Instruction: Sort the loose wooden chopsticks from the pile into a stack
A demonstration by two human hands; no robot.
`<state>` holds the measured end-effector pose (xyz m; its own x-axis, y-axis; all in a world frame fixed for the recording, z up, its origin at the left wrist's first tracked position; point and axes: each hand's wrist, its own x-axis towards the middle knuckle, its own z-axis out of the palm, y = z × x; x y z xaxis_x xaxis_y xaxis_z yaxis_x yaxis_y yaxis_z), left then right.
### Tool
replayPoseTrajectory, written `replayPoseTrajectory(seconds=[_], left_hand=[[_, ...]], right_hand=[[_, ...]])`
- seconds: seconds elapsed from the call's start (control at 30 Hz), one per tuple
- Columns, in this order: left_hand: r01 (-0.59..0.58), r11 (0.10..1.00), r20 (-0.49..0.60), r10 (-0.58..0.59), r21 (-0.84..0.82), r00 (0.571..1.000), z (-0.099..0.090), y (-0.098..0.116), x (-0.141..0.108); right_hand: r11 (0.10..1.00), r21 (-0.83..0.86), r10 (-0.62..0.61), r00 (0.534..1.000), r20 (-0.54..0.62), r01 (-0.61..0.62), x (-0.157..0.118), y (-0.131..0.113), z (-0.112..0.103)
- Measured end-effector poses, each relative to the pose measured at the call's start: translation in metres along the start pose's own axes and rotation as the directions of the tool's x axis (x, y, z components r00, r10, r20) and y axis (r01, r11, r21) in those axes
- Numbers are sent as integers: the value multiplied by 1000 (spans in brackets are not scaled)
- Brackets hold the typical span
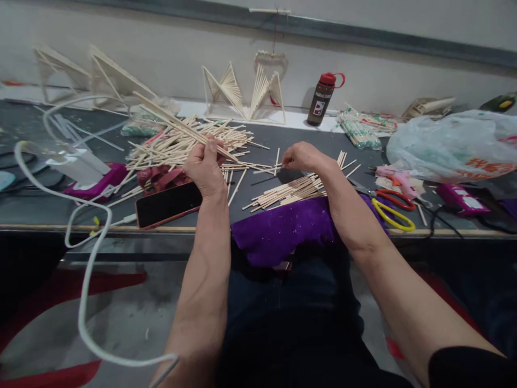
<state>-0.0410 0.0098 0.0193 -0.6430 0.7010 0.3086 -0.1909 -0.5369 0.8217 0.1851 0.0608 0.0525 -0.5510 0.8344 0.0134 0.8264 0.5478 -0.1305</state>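
Left hand: fingers closed on long, thin, pale wooden sticks, above dark-grey bench. Likely light, stiff, snappable; hold mid-length. Right hand: fingers bunched narrow, can't tell what's pinched.

One head-worn view, forward and down onto the nearby hands and worktable, wall beyond.

wooden sticks in left fingers

You have the phone left of the cloth, scissors at its right end, sticks behind it, the bottle farther behind.
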Motion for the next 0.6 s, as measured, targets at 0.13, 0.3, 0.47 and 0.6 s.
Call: replayPoseTrajectory(seconds=[0.13,0.3,0.47,0.6], left_hand=[[-29,998,10,28,56,1000,0,-2,1],[-43,995,12,42,87,999,0,-5,1],[-37,997,11,37,72,999,0,-8,2],[-17,997,8,16,69,1000,0,-7,1]], right_hand=[[990,128,-81,991,109,67,-4,-1,-3],[987,142,-71,995,-69,80,3,-7,4],[994,-88,-69,996,-53,65,21,-42,29],[979,-203,-37,998,-59,24,28,-57,36]])
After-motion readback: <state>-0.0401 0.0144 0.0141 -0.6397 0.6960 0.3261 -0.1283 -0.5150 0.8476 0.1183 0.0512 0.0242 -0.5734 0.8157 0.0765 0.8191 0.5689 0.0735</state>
